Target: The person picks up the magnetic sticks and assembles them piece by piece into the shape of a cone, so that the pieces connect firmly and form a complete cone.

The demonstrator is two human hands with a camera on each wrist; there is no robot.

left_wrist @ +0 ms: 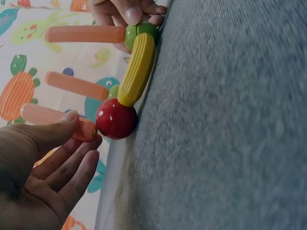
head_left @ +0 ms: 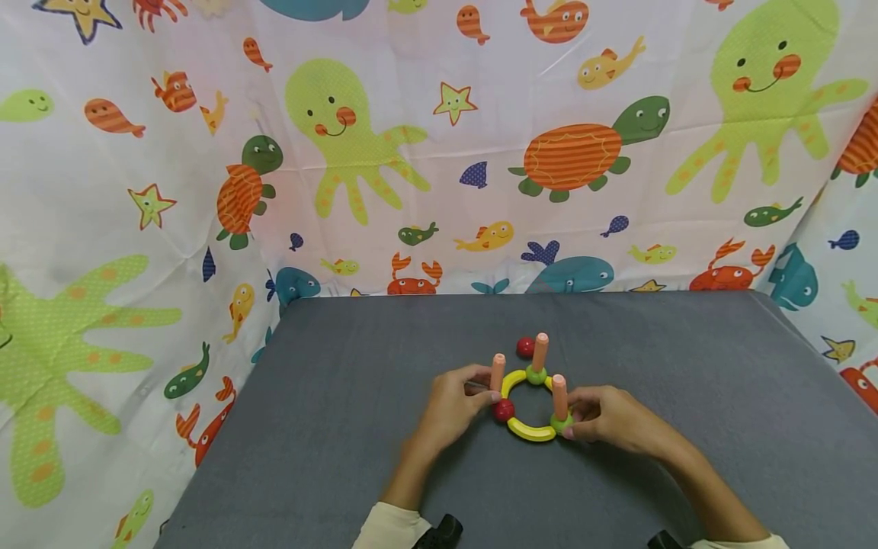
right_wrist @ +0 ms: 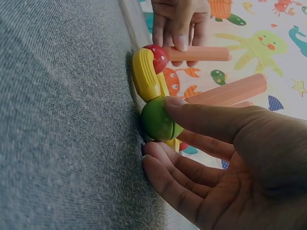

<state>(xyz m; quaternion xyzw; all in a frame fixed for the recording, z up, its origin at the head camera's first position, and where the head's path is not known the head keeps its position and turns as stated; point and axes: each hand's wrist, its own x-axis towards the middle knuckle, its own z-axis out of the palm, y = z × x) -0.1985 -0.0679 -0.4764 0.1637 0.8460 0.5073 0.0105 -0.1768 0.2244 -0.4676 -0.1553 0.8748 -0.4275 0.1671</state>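
A ring of yellow curved pieces [head_left: 531, 431], green balls and a red ball [head_left: 504, 410] lies on the grey table. Peach rods stand upright from it, one on the far green ball [head_left: 536, 375] and one on the near right green ball [left_wrist: 134, 37]. My left hand [head_left: 456, 400] pinches another peach rod [left_wrist: 57, 120] low down, its lower end right at the red ball. With thumb and fingertips, my right hand [head_left: 610, 415] holds the near right green ball [right_wrist: 160, 119] at its side; the rod [right_wrist: 230, 91] above it rises past the thumb.
A second red ball [head_left: 525, 348] sits just behind the ring, beside the far rod. The grey cloth-covered table [head_left: 343, 366] stretches out around it. A white curtain [head_left: 425, 46] printed with sea animals hangs along the back and sides.
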